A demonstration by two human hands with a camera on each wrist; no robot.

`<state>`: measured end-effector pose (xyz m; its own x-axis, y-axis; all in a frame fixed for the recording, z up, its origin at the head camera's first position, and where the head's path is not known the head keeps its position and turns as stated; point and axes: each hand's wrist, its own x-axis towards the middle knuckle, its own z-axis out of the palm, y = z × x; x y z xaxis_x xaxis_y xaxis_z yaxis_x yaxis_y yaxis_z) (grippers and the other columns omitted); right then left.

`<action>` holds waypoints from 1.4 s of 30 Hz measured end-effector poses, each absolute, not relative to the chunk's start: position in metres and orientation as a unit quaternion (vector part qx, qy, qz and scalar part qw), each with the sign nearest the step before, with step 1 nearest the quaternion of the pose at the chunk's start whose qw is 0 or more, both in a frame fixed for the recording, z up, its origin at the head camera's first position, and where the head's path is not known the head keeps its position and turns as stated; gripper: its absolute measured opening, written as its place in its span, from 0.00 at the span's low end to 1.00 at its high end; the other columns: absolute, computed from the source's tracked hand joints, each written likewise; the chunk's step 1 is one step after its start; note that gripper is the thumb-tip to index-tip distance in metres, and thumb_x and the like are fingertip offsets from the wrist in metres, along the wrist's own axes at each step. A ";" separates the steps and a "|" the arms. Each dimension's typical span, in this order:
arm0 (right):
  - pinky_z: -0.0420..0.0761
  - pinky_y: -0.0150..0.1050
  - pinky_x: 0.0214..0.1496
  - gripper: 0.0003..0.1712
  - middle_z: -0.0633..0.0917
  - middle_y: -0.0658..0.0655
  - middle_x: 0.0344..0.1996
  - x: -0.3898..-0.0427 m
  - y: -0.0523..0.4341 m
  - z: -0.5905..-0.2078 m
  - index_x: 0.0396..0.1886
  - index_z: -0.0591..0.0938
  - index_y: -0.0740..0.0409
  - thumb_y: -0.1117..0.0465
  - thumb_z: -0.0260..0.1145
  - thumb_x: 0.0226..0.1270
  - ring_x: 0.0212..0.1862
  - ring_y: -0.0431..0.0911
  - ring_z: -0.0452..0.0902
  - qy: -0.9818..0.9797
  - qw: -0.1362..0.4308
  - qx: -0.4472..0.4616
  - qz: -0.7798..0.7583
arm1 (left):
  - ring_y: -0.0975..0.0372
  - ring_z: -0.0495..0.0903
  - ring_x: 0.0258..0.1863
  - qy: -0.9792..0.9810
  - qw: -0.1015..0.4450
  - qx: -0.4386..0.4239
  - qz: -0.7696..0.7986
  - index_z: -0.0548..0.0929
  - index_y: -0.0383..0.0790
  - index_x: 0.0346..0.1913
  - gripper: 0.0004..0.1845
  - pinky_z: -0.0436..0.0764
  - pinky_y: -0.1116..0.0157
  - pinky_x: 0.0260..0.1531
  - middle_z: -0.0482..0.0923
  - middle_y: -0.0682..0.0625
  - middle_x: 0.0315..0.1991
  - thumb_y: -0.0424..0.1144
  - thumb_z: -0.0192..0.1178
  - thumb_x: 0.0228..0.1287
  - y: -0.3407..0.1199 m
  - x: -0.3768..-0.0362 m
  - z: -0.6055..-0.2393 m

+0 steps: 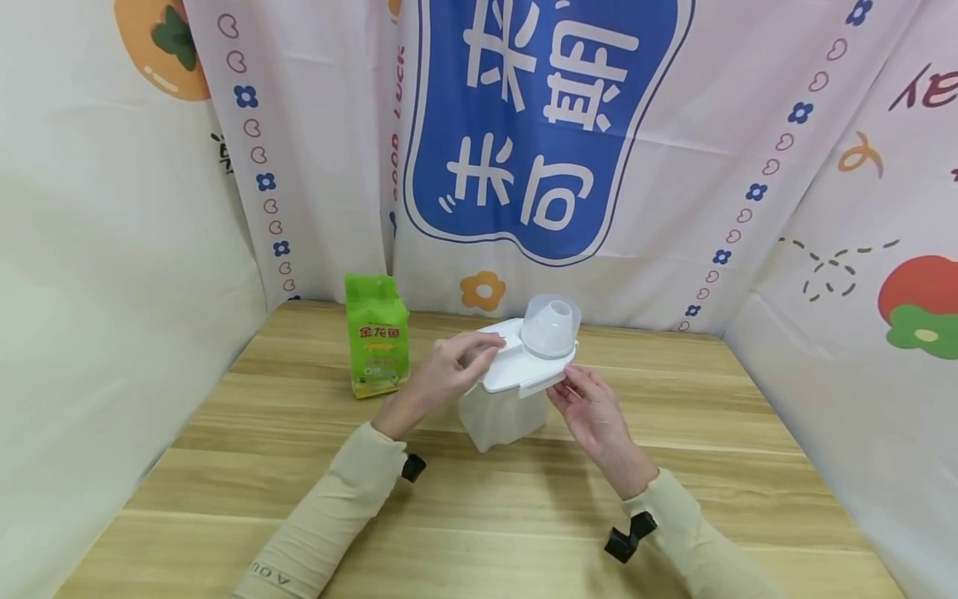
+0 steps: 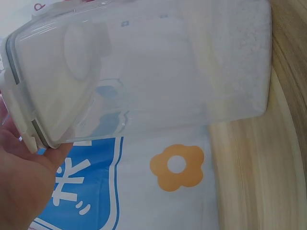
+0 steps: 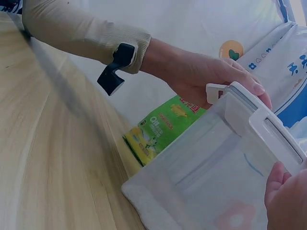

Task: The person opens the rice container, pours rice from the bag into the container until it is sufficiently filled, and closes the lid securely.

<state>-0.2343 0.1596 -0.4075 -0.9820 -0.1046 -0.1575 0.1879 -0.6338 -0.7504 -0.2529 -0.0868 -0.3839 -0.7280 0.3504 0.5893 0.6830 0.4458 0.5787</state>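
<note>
Near the green bag, a translucent container; white lid; clear cup.

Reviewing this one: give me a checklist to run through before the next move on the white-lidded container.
1. Lid seated on the container: ok.
2. Clear cup on the lid: ok, upright.
3. Both hands at the lid: ok; left hand on one side, right hand at the opposite edge.
4. Left clip closed: not ok; it appears to stick out.
5. Right clip fastened: cannot tell; the right hand partly covers it.
6. Green bag out of the way: ok, standing apart from the container.
</note>
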 end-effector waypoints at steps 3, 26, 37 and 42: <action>0.80 0.34 0.53 0.08 0.80 0.52 0.37 -0.233 0.159 -0.408 0.31 0.79 0.54 0.66 0.59 0.72 0.43 0.42 0.76 0.406 0.080 0.053 -0.909 | 0.63 0.79 0.33 -0.822 0.208 -0.313 -0.427 0.85 0.44 0.51 0.12 0.78 0.72 0.28 0.86 0.47 0.51 0.41 0.59 0.71 -0.085 -0.254 -0.385; 0.80 0.31 0.48 0.07 0.79 0.51 0.36 -0.233 0.160 -0.408 0.32 0.80 0.55 0.63 0.59 0.73 0.40 0.41 0.75 0.422 0.078 0.057 -0.901 | 0.57 0.83 0.51 -0.824 0.229 -0.312 -0.415 0.84 0.43 0.52 0.12 0.85 0.59 0.47 0.85 0.46 0.52 0.41 0.60 0.70 -0.079 -0.254 -0.388; 0.80 0.32 0.52 0.08 0.79 0.51 0.36 -0.233 0.157 -0.409 0.31 0.80 0.54 0.64 0.59 0.73 0.41 0.41 0.75 0.408 0.075 0.061 -0.908 | 0.60 0.83 0.42 -0.830 0.231 -0.305 -0.405 0.84 0.42 0.52 0.12 0.83 0.66 0.37 0.85 0.45 0.52 0.40 0.59 0.70 -0.079 -0.253 -0.388; 0.79 0.32 0.51 0.05 0.79 0.51 0.37 -0.233 0.154 -0.410 0.32 0.80 0.54 0.63 0.62 0.71 0.41 0.41 0.74 0.410 0.075 0.051 -0.908 | 0.59 0.83 0.45 -0.831 0.231 -0.296 -0.410 0.84 0.42 0.52 0.12 0.84 0.66 0.39 0.85 0.45 0.52 0.39 0.59 0.70 -0.080 -0.253 -0.389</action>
<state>-0.2334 0.1544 -0.4099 -0.9835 -0.0940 -0.1544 0.1780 -0.6529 -0.7363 -0.2526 -0.0802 -0.3890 -0.7182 0.3019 0.6270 0.6812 0.4889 0.5449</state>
